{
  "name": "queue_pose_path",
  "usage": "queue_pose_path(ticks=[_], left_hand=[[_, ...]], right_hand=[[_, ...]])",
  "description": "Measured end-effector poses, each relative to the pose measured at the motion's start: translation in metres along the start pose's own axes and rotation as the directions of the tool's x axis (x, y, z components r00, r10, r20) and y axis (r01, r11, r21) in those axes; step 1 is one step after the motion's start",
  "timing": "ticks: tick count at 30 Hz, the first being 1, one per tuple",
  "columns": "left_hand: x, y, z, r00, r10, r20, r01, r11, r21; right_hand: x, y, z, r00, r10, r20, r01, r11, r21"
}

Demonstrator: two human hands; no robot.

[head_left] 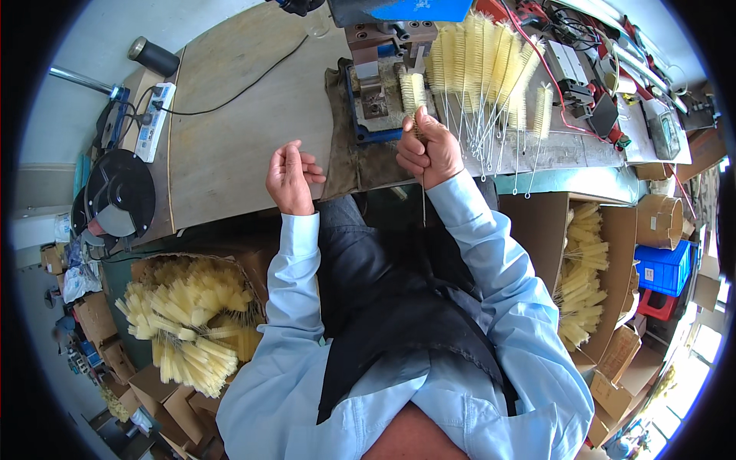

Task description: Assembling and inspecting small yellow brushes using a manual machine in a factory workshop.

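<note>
Wearing a black apron up close. Gripping a yellow brush in the right hand, with bristles above the grip and wire below, near the metal machine. Curling the left hand loosely, with nothing seen in it.

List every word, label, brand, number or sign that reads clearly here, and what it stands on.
None reads clearly enough to quote.
Blue panel at the top: pale marking, too small.
Power strip: small markings, too small.
Blue bin: white label, too small.
Brown carton: pale label, too small.
Brush in the right hand: no print visible.
</note>
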State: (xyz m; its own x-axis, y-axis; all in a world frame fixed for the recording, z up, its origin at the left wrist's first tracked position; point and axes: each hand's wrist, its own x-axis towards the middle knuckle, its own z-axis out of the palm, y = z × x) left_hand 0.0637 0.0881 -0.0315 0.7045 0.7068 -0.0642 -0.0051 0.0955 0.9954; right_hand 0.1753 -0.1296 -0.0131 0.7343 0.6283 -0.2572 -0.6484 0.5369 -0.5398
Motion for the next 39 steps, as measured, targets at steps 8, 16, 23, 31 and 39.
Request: queue_pose_path(ticks=[8, 16, 23, 31, 39], left_hand=[[0.0, -0.003, 0.0, 1.0, 0.0, -0.003, 0.0, 1.0, 0.016], [-0.001, -0.002, -0.003, 1.0, 0.014, 0.012, -0.014, 1.0, -0.022], [-0.002, -0.004, -0.003, 0.999, 0.031, 0.024, -0.03, 0.999, -0.028], [-0.002, -0.004, -0.004, 0.999, 0.03, 0.027, -0.029, 0.999, -0.043], [0.0, -0.01, -0.003, 0.999, 0.035, 0.019, -0.033, 0.998, -0.06]], right_hand=[[0.0, -0.009, 0.007, 0.999, 0.047, -0.008, -0.046, 0.998, 0.043], [-0.006, -0.023, 0.023, 0.984, 0.018, -0.176, -0.043, 0.989, -0.141], [-0.004, -0.024, 0.024, 0.971, -0.039, -0.237, -0.026, 0.964, -0.265], [-0.01, -0.027, 0.029, 0.977, -0.019, -0.214, -0.035, 0.969, -0.245], [-0.061, -0.045, -0.017, 0.847, -0.49, -0.209, 0.173, 0.625, -0.761]])
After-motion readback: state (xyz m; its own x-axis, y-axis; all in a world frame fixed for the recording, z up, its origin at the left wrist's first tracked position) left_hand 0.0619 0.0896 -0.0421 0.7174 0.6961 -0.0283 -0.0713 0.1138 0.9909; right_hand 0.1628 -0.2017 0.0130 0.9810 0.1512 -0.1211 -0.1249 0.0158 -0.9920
